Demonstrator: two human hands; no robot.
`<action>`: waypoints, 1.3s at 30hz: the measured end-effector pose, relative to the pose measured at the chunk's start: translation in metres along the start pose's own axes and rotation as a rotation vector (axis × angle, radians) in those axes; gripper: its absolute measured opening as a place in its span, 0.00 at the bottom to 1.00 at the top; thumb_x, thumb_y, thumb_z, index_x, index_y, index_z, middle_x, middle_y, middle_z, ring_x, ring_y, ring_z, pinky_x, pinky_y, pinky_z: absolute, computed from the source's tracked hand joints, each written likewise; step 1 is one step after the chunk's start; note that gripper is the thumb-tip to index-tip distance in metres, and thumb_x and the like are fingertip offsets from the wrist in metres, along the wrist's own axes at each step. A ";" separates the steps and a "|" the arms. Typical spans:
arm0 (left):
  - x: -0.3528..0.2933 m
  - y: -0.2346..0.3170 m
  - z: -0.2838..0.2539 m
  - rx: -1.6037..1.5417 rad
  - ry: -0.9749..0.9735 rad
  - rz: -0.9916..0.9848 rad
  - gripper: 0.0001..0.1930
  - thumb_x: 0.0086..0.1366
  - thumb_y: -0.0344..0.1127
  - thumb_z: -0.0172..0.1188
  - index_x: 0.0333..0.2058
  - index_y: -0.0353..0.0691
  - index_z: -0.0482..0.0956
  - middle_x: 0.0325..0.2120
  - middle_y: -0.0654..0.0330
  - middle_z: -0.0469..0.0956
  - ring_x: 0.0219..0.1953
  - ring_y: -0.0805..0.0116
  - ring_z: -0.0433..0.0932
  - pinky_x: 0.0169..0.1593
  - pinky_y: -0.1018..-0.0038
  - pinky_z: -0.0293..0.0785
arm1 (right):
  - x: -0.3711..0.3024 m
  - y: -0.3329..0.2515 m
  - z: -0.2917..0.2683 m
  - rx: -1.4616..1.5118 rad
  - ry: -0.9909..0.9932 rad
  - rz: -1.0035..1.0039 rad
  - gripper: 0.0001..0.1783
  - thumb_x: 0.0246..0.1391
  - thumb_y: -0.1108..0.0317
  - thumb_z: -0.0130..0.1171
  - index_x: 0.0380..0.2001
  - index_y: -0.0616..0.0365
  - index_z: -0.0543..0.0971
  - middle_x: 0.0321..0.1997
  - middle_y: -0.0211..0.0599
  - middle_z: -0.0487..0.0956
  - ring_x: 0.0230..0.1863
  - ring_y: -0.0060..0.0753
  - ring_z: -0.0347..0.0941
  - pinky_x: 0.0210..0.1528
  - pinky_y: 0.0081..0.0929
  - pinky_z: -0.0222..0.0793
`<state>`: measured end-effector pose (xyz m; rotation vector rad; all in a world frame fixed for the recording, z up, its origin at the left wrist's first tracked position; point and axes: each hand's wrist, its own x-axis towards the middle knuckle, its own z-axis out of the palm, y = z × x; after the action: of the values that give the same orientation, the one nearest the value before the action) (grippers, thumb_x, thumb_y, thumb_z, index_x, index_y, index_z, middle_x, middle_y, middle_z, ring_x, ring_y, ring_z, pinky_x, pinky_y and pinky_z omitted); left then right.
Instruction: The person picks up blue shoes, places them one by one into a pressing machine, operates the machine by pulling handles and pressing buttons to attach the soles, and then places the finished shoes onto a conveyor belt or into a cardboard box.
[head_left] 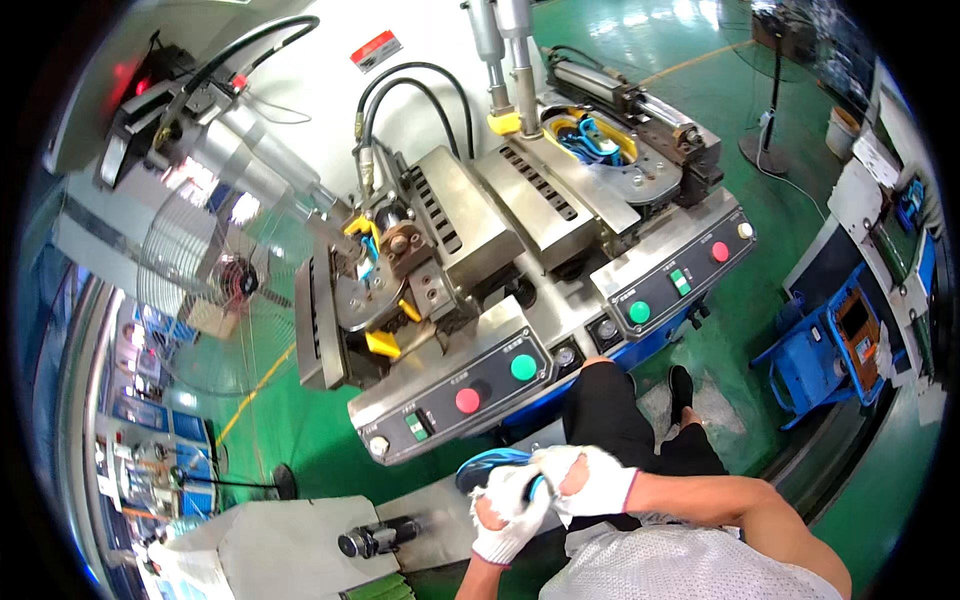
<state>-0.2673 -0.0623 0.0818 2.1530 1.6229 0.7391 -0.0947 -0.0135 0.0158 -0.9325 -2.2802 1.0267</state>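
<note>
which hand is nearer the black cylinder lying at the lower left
The left. The left hand is to the right of the black cylinder, apart from it; the right hand is farther right.

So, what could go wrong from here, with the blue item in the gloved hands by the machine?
Both white gloves have openings showing bare skin, on the left hand and right hand, so exposed skin might get scraped on the metal machine. The knee is close to the machine's front between two control panels and could bump it. The blue item might slip if the grip loosens.
</note>
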 end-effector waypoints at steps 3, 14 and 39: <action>0.078 0.031 0.015 -0.102 -0.127 0.283 0.20 0.55 0.33 0.75 0.47 0.39 0.84 0.47 0.51 0.83 0.47 0.51 0.82 0.53 0.59 0.78 | -0.026 0.010 -0.081 0.195 -0.007 0.197 0.29 0.54 0.49 0.67 0.53 0.54 0.78 0.47 0.45 0.84 0.47 0.47 0.83 0.48 0.39 0.78; 0.438 0.078 0.110 -0.171 0.080 0.298 0.31 0.68 0.42 0.65 0.65 0.34 0.69 0.61 0.43 0.72 0.65 0.49 0.71 0.69 0.59 0.66 | -0.198 0.123 -0.106 0.861 0.854 0.682 0.45 0.52 0.54 0.70 0.65 0.73 0.66 0.63 0.47 0.75 0.62 0.34 0.69 0.69 0.33 0.60; 0.515 0.118 0.125 -0.521 0.602 0.262 0.14 0.75 0.27 0.52 0.57 0.38 0.78 0.51 0.53 0.81 0.51 0.67 0.79 0.57 0.71 0.76 | -0.209 0.170 -0.108 0.718 1.227 0.964 0.26 0.47 0.61 0.73 0.45 0.66 0.78 0.40 0.30 0.79 0.36 0.18 0.69 0.39 0.30 0.72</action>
<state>0.0071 0.4010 0.1489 1.8571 1.1795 1.7996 0.1789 -0.0351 -0.0792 -1.6636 -0.3629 1.0014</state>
